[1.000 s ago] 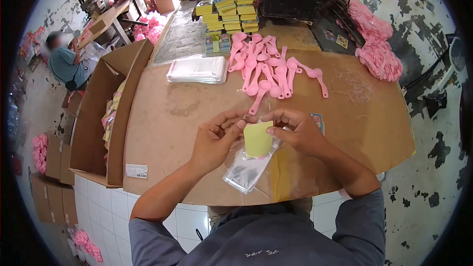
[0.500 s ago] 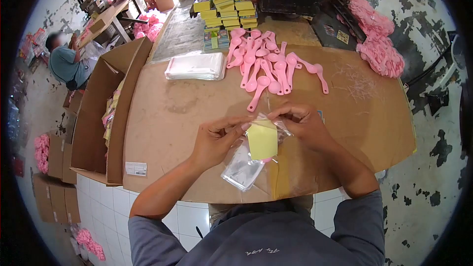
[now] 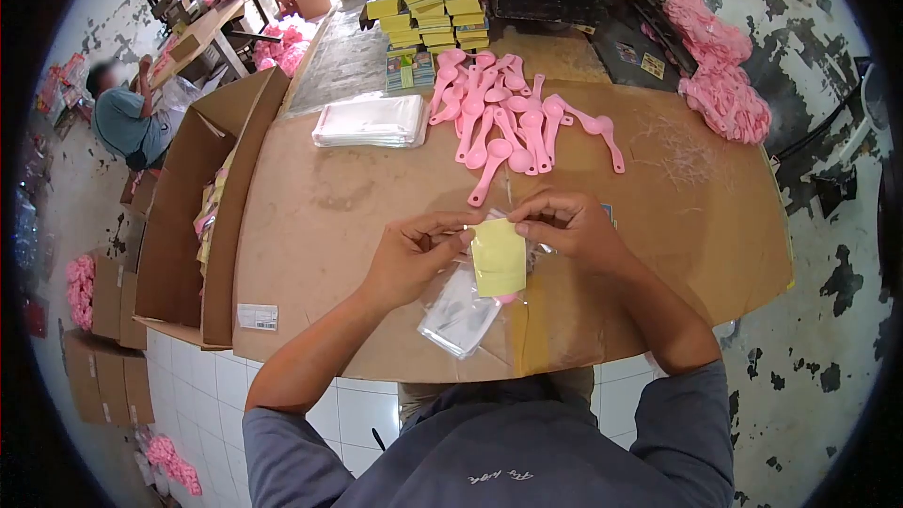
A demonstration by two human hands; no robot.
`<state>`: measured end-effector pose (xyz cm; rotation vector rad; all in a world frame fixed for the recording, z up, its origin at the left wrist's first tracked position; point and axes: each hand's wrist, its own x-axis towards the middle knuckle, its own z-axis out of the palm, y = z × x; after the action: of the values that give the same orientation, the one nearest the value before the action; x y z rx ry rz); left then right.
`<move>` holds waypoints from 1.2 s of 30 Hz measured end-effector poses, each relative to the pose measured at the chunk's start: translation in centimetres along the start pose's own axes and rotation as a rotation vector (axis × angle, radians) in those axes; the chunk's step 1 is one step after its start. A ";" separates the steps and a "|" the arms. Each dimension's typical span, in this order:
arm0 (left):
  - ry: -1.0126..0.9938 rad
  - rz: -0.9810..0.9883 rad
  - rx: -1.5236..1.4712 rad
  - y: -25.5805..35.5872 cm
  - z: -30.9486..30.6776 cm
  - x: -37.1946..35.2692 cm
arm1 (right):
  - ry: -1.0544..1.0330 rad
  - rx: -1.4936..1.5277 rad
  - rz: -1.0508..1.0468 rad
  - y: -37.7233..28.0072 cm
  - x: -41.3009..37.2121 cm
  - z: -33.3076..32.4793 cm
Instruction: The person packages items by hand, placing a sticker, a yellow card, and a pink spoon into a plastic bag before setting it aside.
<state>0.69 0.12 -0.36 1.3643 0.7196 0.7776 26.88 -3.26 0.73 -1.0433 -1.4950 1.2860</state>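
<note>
- With left hand (image 3: 403, 259), seen in the head view, pinches the yellow card (image 3: 499, 259) at its far left corner, thumb and forefinger drawn close.
- With right hand (image 3: 571, 229), pinches at the card's far right corner, fingers curled narrow.
- Has crinkled clear plastic (image 3: 495, 214) at the card's far edge; cannot tell whether it encloses the card.
- Shows a bit of pink (image 3: 509, 299) at the card's near edge.
- Has clear bags (image 3: 458, 317) lying just nearer and to the left, on the cardboard sheet (image 3: 315, 235).
- Has pink spoons (image 3: 532, 132) heaped beyond the hands, with a pile of clear sleeves (image 3: 369, 120) to their left.
- Has stacks of cards (image 3: 426, 7) farther off and an open carton (image 3: 246, 216) at left.
</note>
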 end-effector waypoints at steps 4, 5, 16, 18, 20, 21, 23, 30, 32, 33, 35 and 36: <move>-0.012 0.021 -0.012 -0.1 0.0 0.1 | 0.005 0.016 0.042 -0.1 -0.1 0.0; -0.010 0.028 -0.006 0.0 0.1 0.0 | 0.010 0.020 0.051 0.0 -0.1 0.0; 0.124 0.119 -0.182 1.7 1.6 0.1 | -0.175 0.008 0.051 -0.1 -0.5 0.3; 0.123 0.147 -0.165 1.9 1.9 0.0 | -0.173 0.020 0.041 -0.3 -0.6 0.3; 0.045 0.128 0.009 1.2 0.9 -0.4 | -0.157 0.030 0.007 -1.1 -0.7 0.4; 0.019 0.064 0.060 1.3 0.1 -0.5 | -0.136 0.006 -0.015 -1.4 -0.7 0.2; -0.037 -0.061 0.166 1.9 -2.5 -0.6 | -0.091 -0.043 -0.062 -2.1 -0.5 -0.9; 0.158 0.635 -0.754 8.6 -9.1 -1.8 | 0.069 -0.965 -0.121 -3.2 -1.9 -9.3; 0.350 0.548 -0.654 7.7 -7.6 -1.4 | -0.009 -1.066 -0.101 -2.8 -2.4 -9.7; 0.457 0.493 -0.253 6.4 -7.4 -0.2 | -0.065 -1.025 -0.053 -2.8 -2.4 -9.5; 0.306 0.381 0.127 2.8 -5.9 0.9 | -0.177 -0.940 0.042 -2.9 -2.1 -9.1; 0.378 0.079 0.340 2.9 -2.8 0.6 | -0.164 -0.919 0.019 -2.4 -2.1 -9.0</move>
<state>-1.39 2.34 2.29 1.5753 1.1389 1.0246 35.99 -3.25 3.66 -1.5320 -2.2866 0.6680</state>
